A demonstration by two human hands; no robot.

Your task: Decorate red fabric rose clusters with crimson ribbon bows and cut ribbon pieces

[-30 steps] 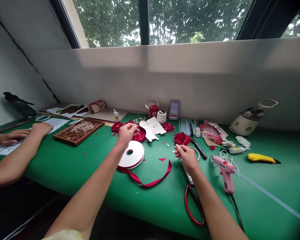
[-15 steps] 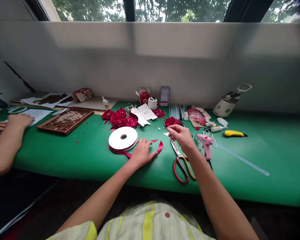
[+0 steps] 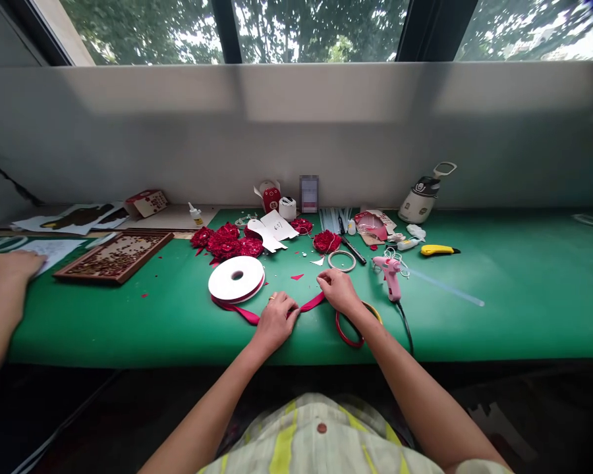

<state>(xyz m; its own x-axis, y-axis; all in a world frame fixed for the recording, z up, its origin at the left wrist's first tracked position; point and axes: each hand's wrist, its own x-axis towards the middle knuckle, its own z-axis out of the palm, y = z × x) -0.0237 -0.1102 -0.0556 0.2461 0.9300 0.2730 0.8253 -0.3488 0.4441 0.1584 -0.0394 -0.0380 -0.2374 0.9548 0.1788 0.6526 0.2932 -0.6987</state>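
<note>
A red ribbon (image 3: pixel 312 303) runs from the white spool (image 3: pixel 223 279) across the green table. My left hand (image 3: pixel 278 318) is closed on the ribbon, its fingers bent and pressed together to the right of the spool. The ribbon's far end reaches my right hand (image 3: pixel 337 288), whose fingertips pinch it. Scissors (image 3: pixel 350 334) lie partly under my right hand and forearm, with red and yellow handle loops showing. Beyond my hands are a small red scrap (image 3: pixel 297 277) and a pale ring (image 3: pixel 342 261).
Red fabric flowers (image 3: pixel 225 243) and white cards (image 3: pixel 279 225) lie behind the spool. A pink glue gun (image 3: pixel 389 276), yellow cutter (image 3: pixel 439 250) and bottle (image 3: pixel 419 201) are at right. At left are a wooden tray (image 3: pixel 116 258) and another person's arm (image 3: pixel 2 309).
My right hand has come down and now pinches the ribbon's end, which was loose on the table. The ribbon is stretched between my hands. The camera view has shifted.
</note>
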